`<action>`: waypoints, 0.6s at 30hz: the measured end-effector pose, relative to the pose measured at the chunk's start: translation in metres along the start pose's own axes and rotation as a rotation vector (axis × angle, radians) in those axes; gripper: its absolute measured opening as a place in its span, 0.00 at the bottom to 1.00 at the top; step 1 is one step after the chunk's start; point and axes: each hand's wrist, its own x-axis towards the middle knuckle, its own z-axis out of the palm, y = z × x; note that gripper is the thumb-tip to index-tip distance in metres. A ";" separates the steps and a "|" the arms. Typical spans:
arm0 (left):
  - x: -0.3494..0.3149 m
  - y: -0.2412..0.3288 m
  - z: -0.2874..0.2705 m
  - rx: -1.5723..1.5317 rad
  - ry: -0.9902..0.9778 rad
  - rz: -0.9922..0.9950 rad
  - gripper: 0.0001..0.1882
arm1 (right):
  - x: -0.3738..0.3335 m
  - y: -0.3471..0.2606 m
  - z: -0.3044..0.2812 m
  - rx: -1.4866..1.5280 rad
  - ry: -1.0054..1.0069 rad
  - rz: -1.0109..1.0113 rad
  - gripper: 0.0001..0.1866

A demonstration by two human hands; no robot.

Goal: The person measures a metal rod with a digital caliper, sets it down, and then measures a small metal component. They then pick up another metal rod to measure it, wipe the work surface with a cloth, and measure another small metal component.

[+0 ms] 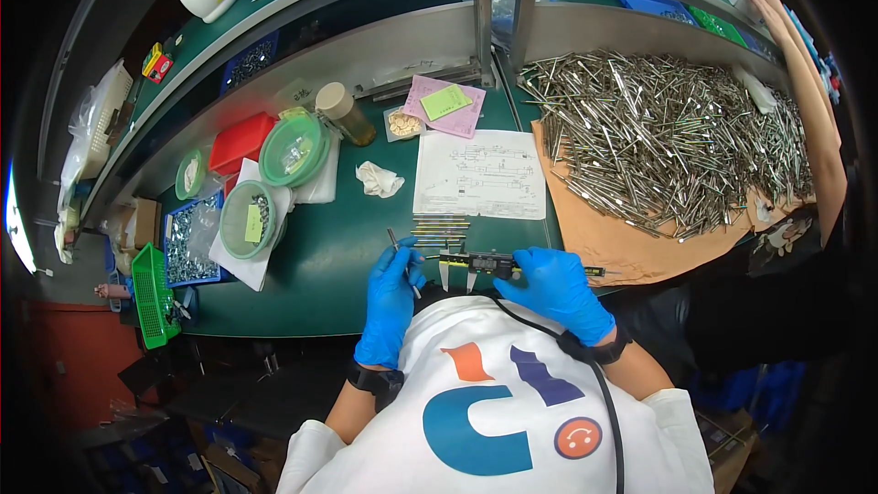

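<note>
My left hand, in a blue glove, grips a thin metal rod that slants up past the fingers. In my gloved right hand is a digital caliper, its beam lying roughly level and its jaws pointing left toward the left hand. The jaws stand a little apart; I cannot tell whether the rod touches them. Just beyond the caliper, several slim metal rods lie side by side on the green table. A sheet with a technical drawing lies behind them.
A large heap of metal rods rests on brown paper at right. Crumpled tissue, green bowls, a red tray and a lidded jar stand left. A co-worker's arm reaches in at far right.
</note>
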 end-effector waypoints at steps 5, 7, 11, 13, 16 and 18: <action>0.001 0.004 -0.011 -0.006 -0.007 -0.076 0.22 | 0.000 0.002 0.000 -0.014 -0.015 -0.002 0.17; 0.003 0.003 -0.015 -0.099 -0.039 -0.105 0.22 | 0.000 0.002 0.001 -0.016 -0.045 0.020 0.17; 0.001 0.004 -0.011 -0.125 -0.122 -0.051 0.20 | 0.000 0.002 0.001 -0.011 -0.044 0.023 0.17; -0.001 0.006 -0.005 -0.089 -0.086 -0.028 0.20 | 0.000 0.003 0.002 -0.011 -0.043 0.022 0.17; -0.002 0.009 0.002 -0.015 -0.015 0.020 0.19 | 0.001 0.003 0.002 -0.012 -0.037 0.019 0.17; 0.001 0.006 -0.002 0.010 -0.001 0.034 0.18 | 0.000 0.003 0.003 -0.012 -0.041 0.025 0.17</action>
